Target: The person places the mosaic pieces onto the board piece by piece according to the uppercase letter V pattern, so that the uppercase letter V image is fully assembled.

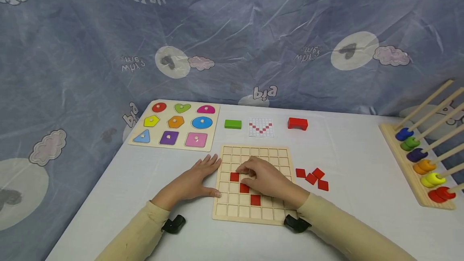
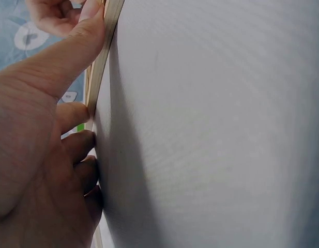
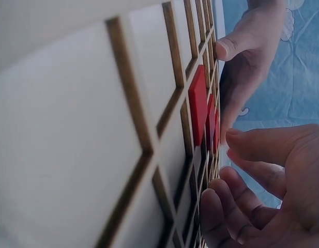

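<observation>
Watching the feed from my end: the wooden grid board sits flat on the tabletop, right under both hands. The left hand has its fingers spread and pretty straight, steadying the board's left side, and the left wrist view shows the thumb laid over that edge. The right hand is over the grid with its fingers loosely bent, thumb and forefinger apart, and I can't spot anything pinched between them. Three red tiles sit in squares on a diagonal, and the right fingertips are close to the two farther ones. Four loose red tiles lie just right of the board. Past it I've got a green block, a pattern card with a red V, and a red arch block.
</observation>
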Action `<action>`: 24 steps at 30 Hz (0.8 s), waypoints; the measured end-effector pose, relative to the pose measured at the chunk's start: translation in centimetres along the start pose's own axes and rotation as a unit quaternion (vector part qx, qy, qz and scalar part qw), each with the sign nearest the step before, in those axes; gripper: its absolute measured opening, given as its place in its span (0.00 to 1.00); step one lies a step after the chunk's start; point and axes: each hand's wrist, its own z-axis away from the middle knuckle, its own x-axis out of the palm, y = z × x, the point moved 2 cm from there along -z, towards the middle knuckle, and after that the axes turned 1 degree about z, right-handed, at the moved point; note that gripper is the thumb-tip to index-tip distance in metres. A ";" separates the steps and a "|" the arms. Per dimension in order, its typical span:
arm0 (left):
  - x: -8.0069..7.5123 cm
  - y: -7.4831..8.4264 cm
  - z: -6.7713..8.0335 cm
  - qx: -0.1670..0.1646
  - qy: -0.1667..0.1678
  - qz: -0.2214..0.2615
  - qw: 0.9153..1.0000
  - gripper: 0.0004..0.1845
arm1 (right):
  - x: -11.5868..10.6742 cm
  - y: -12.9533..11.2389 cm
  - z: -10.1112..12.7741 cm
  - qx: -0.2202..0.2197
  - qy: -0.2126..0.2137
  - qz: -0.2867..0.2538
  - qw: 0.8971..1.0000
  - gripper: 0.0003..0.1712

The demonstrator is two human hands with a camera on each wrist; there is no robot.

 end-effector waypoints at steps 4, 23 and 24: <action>0.1 0.0 0.0 -0.003 -0.002 0.000 1.000 0.57 | -0.4 0.3 0.6 -0.006 0.004 0.000 1.000 0.14; -0.1 0.1 0.0 -0.001 0.000 0.001 1.000 0.58 | -3.4 2.3 4.8 0.022 0.045 -0.005 0.999 0.15; -0.1 0.1 0.0 -0.003 -0.001 0.001 1.000 0.58 | -3.6 2.4 5.1 0.021 0.048 -0.003 0.999 0.14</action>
